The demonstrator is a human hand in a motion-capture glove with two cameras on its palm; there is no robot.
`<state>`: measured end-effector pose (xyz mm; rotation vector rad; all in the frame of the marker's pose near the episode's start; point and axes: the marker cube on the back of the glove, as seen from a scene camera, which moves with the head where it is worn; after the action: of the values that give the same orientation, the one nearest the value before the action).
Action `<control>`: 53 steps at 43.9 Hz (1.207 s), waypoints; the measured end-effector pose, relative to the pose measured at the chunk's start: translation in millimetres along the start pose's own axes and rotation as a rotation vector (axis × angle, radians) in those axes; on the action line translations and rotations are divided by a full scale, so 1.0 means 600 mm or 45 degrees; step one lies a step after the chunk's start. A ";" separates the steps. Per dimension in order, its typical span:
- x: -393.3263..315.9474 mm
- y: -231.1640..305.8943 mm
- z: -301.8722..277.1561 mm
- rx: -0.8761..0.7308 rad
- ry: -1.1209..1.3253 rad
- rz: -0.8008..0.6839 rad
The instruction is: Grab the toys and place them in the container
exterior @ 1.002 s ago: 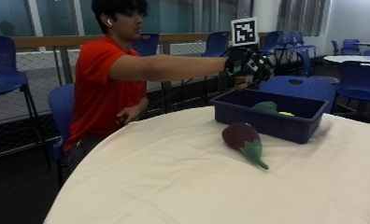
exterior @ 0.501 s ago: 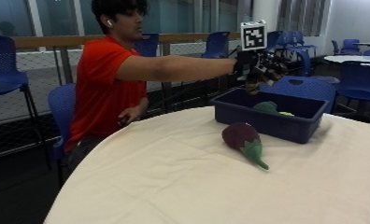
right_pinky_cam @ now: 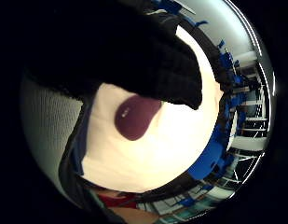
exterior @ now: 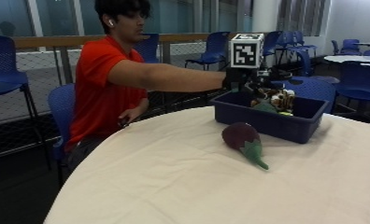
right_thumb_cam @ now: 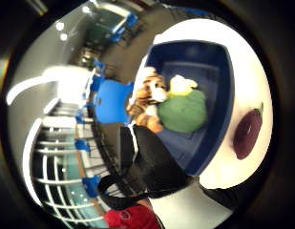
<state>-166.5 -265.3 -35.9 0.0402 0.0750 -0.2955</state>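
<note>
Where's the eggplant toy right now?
In the outside view, the eggplant toy lies on the cream tablecloth, outside and just in front of the blue container, not touching it. The gloved right hand is above the container.

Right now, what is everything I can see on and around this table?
Container: one, dark blue, on the far side of the table.
Tiger toy: one, orange and white with dark stripes, at the near edge of the container, right by the hand.
Green toy: one, green, lying inside the container.
Yellow toy: one, pale yellow, inside the container beside the green toy.
Eggplant toy: one, purple with a green stem, on the tablecloth just outside the container.
Tablecloth: one, cream, covering the round table.
Chairs: several, blue, around the room.
Hand: one, black-gloved right, over the container by the tiger toy; whether it grips the toy is unclear.
</note>
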 end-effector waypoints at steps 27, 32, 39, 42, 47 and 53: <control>0.202 0.031 0.131 -0.136 -0.001 0.308; 0.194 0.027 0.146 -0.163 -0.009 0.312; 0.181 0.024 0.171 -0.206 -0.018 0.351; 0.178 0.022 0.181 -0.215 -0.007 0.363; 0.173 0.020 0.198 -0.247 -0.033 0.374; 0.173 0.023 0.218 -0.327 0.038 0.393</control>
<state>-54.7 -288.6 86.4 -0.1976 0.1344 0.0244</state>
